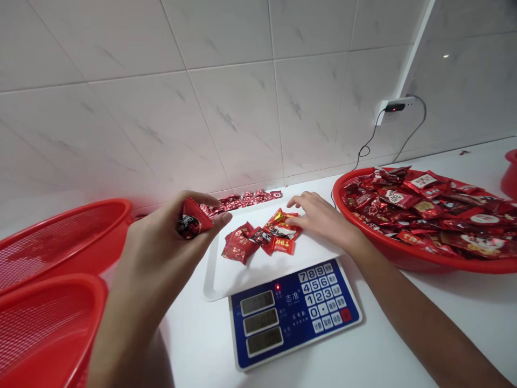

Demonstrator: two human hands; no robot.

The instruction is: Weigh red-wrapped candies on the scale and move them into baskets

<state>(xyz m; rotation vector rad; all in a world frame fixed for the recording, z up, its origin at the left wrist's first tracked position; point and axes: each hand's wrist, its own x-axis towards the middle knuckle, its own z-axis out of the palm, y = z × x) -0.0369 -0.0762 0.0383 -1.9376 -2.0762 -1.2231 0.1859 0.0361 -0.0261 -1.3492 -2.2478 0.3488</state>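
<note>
My left hand (169, 237) is raised above the counter, its fingers closed round a small red and black wrapped candy (189, 221). Out over the white pan of a weighing scale (258, 269), my right hand (319, 215) lies with fingers stretched flat, touching a small heap of red wrapped candies (262, 240) on the pan. The scale has a blue front panel (294, 310) with a keypad, three displays and a lit red dot.
At the right stands a wide red basket (407, 256) heaped with red candy packets. Two red mesh baskets (60, 237) sit at the left. A row of candies (242, 200) lies by the tiled wall. A charger and cable (393, 108) hang from a wall socket.
</note>
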